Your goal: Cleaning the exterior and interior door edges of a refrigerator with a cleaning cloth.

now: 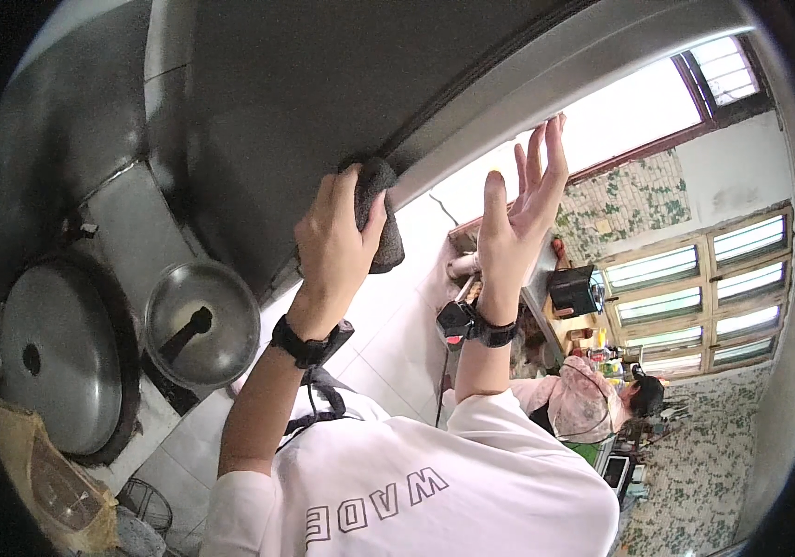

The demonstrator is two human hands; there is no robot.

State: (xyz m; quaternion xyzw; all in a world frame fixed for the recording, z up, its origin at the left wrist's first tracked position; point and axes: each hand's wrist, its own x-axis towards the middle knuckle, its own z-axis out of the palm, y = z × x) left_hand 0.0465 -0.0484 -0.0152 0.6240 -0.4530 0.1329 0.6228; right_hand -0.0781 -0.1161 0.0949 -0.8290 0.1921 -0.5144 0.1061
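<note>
My left hand [335, 237] grips a dark grey, rough-textured sponge or folded cloth [382, 223], with the thumb along its near side. It is against or close to the lower edge of a large dark, smooth panel [265, 104]; contact is not clear. To the right, my right hand [523, 209] is raised with its fingers apart and holds nothing. Its fingertips are near the pale edge strip [509, 90] beside the panel; whether they touch it cannot be told. Black bands are around both wrists.
A large round metal lid [63, 358] and a smaller round metal lid or pan [202, 324] lie on the stove counter at left. Another person [585, 404] is by a cluttered counter at right, near a black appliance [575, 291]. A wire basket [147, 505] stands low at left.
</note>
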